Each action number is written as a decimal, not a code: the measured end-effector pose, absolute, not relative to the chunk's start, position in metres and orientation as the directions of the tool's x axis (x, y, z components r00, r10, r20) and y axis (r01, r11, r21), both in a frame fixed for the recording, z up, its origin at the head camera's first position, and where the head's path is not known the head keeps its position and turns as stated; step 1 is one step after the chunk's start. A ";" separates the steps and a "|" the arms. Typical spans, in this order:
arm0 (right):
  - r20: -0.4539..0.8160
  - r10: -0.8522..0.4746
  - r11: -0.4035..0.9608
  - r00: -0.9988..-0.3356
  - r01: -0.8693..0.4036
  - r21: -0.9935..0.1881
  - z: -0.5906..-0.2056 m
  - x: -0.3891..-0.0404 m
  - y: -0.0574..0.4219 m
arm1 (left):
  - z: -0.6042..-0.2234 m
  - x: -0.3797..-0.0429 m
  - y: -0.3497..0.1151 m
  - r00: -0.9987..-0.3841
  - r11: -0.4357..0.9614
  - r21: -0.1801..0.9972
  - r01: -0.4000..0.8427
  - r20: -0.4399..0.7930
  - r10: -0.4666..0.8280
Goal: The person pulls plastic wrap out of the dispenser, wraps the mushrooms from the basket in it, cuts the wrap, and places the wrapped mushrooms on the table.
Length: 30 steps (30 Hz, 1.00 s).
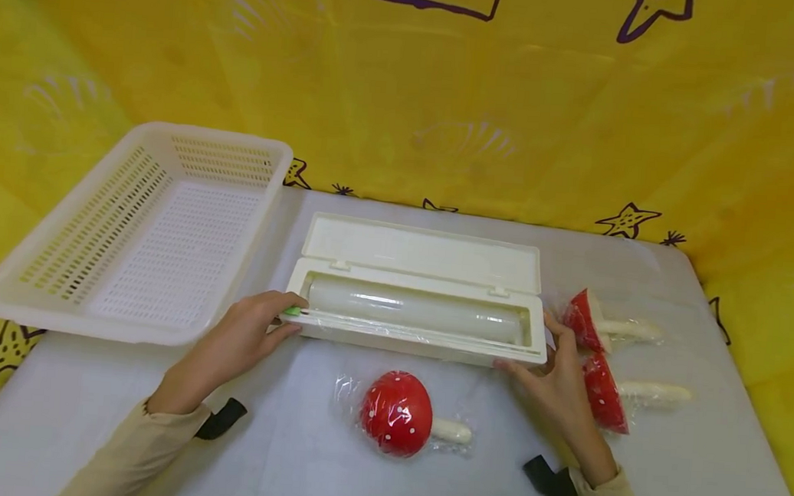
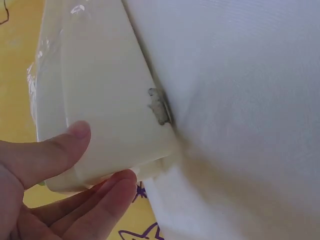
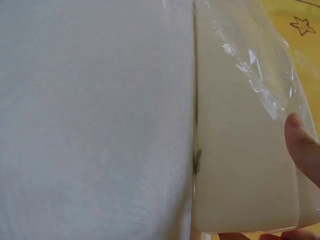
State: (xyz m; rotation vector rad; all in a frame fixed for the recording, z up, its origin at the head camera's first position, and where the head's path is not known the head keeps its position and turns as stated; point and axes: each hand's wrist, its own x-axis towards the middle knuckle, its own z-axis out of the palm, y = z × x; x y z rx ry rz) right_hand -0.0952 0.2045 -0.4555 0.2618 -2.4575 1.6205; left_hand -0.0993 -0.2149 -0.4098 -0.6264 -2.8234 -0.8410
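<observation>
A long white cling film dispenser (image 1: 424, 347) lies on the table with its lid (image 1: 424, 251) tipped open to the back. Inside it rests a roll of cling film (image 1: 400, 307). My left hand (image 1: 242, 333) grips the left end, thumb on the front wall, close to a small green slider (image 1: 292, 311). At the opposite end, my right hand (image 1: 561, 378) holds the box between thumb and fingers. Both wrist views show the thumb on the box's pale wall (image 2: 110, 85), with loose clear film (image 3: 255, 70) over it in the right one.
A film-wrapped red toy mushroom (image 1: 397, 413) lies in front of the dispenser. Two more wrapped mushrooms, one behind (image 1: 584, 320) and one nearer (image 1: 604, 393), are beside my right hand. A white plastic basket (image 1: 225, 327) stands at the left. Yellow patterned cloth (image 1: 408, 87) hangs behind the table.
</observation>
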 end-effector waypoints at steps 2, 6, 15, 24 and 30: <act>0.205 -0.039 0.433 -0.978 -0.202 -0.879 -0.453 -0.096 0.205 | -0.408 -0.101 -0.214 -0.913 0.763 0.502 0.407 0.224 0.340; 0.101 0.056 0.606 -0.993 -0.047 -0.794 -0.439 -0.090 0.202 | -0.399 -0.095 -0.211 -0.947 0.796 0.513 0.321 0.170 0.272; 0.095 0.112 0.873 -0.989 0.052 -0.484 -0.413 -0.067 0.191 | -0.397 -0.076 -0.191 -0.971 0.832 0.535 0.148 -0.080 0.224; 0.240 -0.102 0.771 -0.965 -0.229 -0.594 -0.419 -0.064 0.181 | -0.423 -0.076 -0.159 -0.979 0.645 0.749 0.154 0.028 0.201; 0.302 -0.243 0.620 -0.922 -0.387 -0.683 -0.420 -0.063 0.185 | -0.425 -0.074 -0.150 -0.942 0.551 0.770 0.322 0.204 0.265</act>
